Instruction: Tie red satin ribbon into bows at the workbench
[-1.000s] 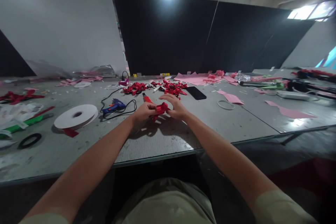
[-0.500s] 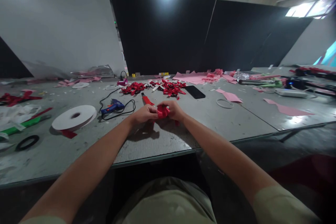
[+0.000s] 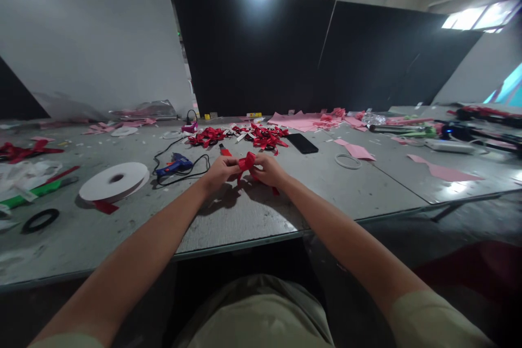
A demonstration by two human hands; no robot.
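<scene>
My left hand (image 3: 219,171) and my right hand (image 3: 267,169) meet over the grey table (image 3: 228,223), both pinched on a red ribbon (image 3: 245,163) folded into loops between them. A tail of the ribbon trails down past my right wrist. Just behind my hands lies a red-handled tool (image 3: 224,150), partly hidden. Further back is a pile of finished red bows (image 3: 244,135). The fingertips are partly hidden by the ribbon.
A blue glue gun (image 3: 175,163) with a black cord lies left of my hands, a large white ribbon spool (image 3: 114,181) further left. A black phone (image 3: 302,143) and a white ring (image 3: 348,161) lie to the right. Pink paper scraps (image 3: 302,119) cover the back.
My hands have closed together on the ribbon and lifted it slightly; its loops now stand up between my fingers. The view shifted a little.
</scene>
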